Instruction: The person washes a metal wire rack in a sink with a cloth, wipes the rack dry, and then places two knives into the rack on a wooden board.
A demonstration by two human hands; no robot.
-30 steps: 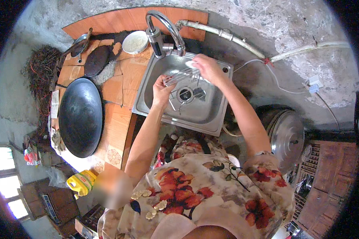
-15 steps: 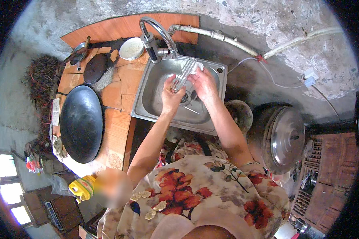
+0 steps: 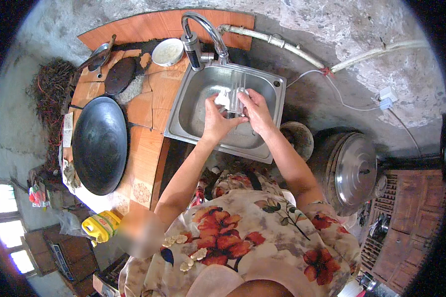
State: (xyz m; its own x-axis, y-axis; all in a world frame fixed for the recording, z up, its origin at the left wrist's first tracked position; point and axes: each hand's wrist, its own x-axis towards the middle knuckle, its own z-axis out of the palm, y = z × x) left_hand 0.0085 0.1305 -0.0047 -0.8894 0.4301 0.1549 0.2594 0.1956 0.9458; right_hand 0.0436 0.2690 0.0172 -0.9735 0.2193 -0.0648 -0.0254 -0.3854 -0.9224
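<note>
Over the sink (image 3: 195, 121), both my hands are around a clear, tall glass (image 3: 237, 89) held roughly upright. My right hand (image 3: 256, 113) grips its right side, with the thumb and fingers closed on it. My left hand (image 3: 219, 123) is at the left and lower end, its thumb reaching under the glass. At its fingertips is a crumpled white wad (image 3: 223, 99), perhaps cloth or tissue; a bit of white also shows by my right fingers. The chrome faucet (image 3: 195, 49) arches above the sink's far left corner. No water stream shows from it.
Left of the sink, a tiled counter (image 3: 146, 148) holds a large black wok (image 3: 100, 146), a white bowl (image 3: 167, 52) and a dark lid (image 3: 120, 75). A big lidded metal pot (image 3: 354, 171) stands at right beside a bucket (image 3: 298, 141). A yellow jug (image 3: 101, 226) sits at lower left.
The glass has turned from slanted to nearly upright. The white wad has gone from my right fingers to the left side of the glass, by my left fingertips. My left thumb now reaches across below.
</note>
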